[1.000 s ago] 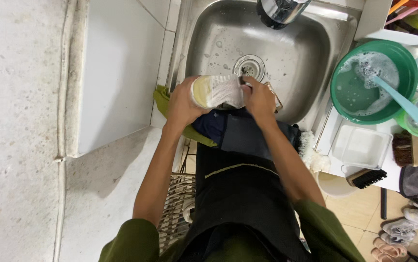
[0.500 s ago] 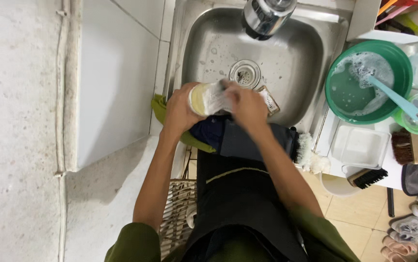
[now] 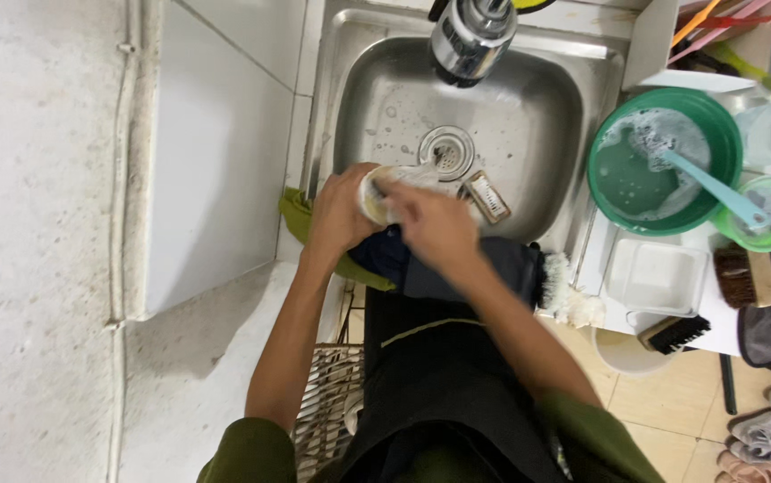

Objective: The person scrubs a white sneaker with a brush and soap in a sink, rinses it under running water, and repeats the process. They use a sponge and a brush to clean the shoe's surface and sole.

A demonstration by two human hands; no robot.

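Pale shoe held over near edge of steel sink. Left hand clenched around shoe's end; right hand (motion-blurred) laid over its top, grip not discernible. Small brush seen beside drain. Green soapy basin placed at right.

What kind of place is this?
Most likely a home kitchen or wash area. A steel sink with a tap sits in a tiled counter, a green basin of soapy water stands beside it, and scrubbing brushes lie nearby.
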